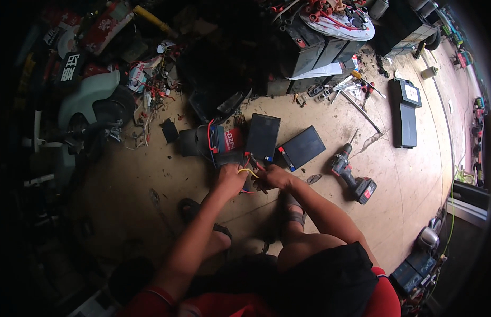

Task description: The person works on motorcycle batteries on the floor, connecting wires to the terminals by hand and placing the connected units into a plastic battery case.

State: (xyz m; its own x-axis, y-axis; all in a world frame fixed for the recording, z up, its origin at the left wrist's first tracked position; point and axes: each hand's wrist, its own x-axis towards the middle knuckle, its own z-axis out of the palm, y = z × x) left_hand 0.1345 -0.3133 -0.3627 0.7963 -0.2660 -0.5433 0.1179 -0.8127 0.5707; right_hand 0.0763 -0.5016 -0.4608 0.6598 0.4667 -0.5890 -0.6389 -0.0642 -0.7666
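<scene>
Over the floor in front of me, my left hand (232, 179) is closed on a thin yellow wire (247, 169). Close beside it, my right hand (276, 177) is closed around a dark tool (255, 161) that looks like pliers, mostly covered by the fingers. The wire bends across the gap between both hands. Just beyond them lies a black block battery (263, 134) with red and blue terminal corners. A similar black battery (303, 149) lies tilted to its right. On the left is a battery with a red label (228, 140), with red and blue wires beside it.
A cordless drill (351, 174) lies on the floor at right, with a long black case (404, 113) farther off. Screwdrivers and a metal rod (361, 112) lie near stacked large batteries (319, 55). Tangled wires and scraps (150, 90) clutter the far left, beside a pale green scooter body (95, 98).
</scene>
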